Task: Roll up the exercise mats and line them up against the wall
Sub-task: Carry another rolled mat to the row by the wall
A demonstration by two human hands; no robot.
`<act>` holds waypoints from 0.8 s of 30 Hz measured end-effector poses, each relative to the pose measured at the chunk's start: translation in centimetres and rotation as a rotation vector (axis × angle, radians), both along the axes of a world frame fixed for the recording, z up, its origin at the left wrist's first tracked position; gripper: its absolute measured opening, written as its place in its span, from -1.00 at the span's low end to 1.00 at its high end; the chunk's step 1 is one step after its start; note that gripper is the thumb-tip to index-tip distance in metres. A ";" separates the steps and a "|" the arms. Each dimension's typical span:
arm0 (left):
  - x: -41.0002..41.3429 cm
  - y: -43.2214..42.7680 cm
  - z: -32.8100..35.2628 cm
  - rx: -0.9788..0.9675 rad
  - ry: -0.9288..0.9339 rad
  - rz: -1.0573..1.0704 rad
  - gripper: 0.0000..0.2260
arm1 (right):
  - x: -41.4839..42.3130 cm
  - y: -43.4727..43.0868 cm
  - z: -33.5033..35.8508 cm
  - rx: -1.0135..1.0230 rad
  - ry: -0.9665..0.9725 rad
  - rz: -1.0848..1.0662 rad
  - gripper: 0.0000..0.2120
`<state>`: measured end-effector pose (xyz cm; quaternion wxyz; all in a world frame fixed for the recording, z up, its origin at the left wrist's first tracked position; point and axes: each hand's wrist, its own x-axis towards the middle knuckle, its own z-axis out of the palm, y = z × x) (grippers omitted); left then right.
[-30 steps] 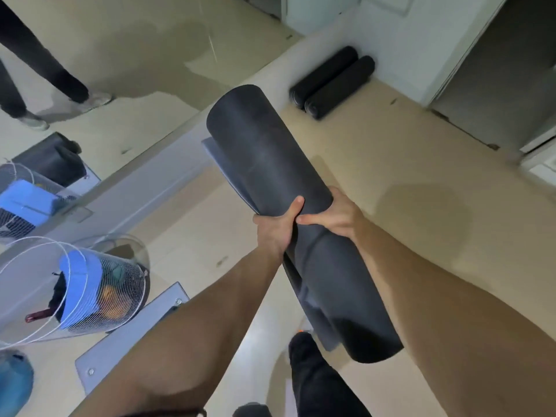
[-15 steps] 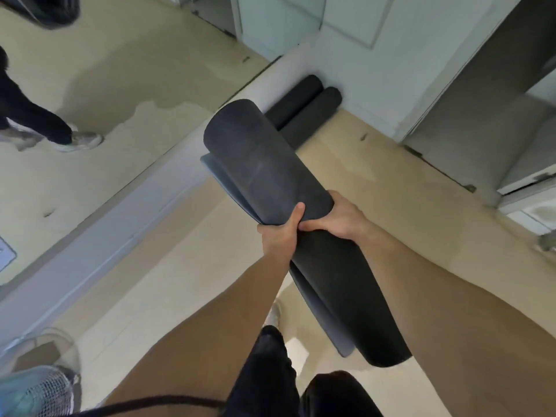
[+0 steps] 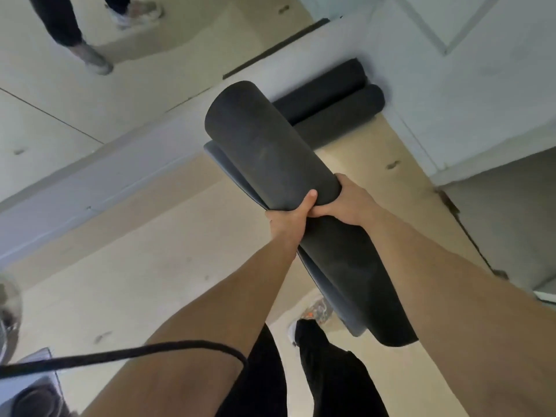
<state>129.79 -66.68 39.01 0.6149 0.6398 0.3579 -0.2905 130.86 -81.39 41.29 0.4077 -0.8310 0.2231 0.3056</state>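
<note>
pale tan floor point(image 3: 135, 236) runs up to a low grey wall base point(image 3: 90, 182) with what looks like a mirror above it. in the corner two rolled mats point(image 3: 340, 115) lie side by side, touching, the far one tight against the wall. the carried mat point(image 3: 270, 152), dark and rolled, is held off the floor at a slant, its far end pointing toward that pair. the left hand point(image 3: 288, 221) and right hand point(image 3: 349, 203) grip it around the middle, touching each other, thumbs on top and fingers wrapped underneath. the outer flap point(image 3: 219, 159) hangs slightly loose on the left side of the roll. by the look of it, rolling is done and the step in hand is the carry to the wall. the next move calls for lowering it beside the nearer mat, parallel to it, with the loose edge tucked under so it does not unroll.
</note>
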 end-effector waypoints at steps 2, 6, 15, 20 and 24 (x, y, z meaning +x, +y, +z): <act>2.5 -3.7 -2.6 0.003 0.017 0.083 0.10 | 3.7 -3.6 -2.5 0.010 0.015 0.061 0.01; 7.1 -9.6 -7.9 -0.022 0.037 0.245 0.14 | 10.8 -9.0 -7.9 0.005 0.054 0.208 0.00; 13.9 -21.7 -21.7 -0.053 0.111 0.637 0.15 | 22.9 -17.8 -21.7 -0.038 0.069 0.612 0.03; 14.7 -29.0 -30.3 -0.037 0.163 0.841 0.02 | 25.5 -22.8 -30.4 -0.031 0.082 0.816 -0.05; 15.5 -34.2 -37.5 -0.039 0.175 0.950 0.05 | 27.2 -26.6 -37.6 -0.040 0.091 0.931 -0.06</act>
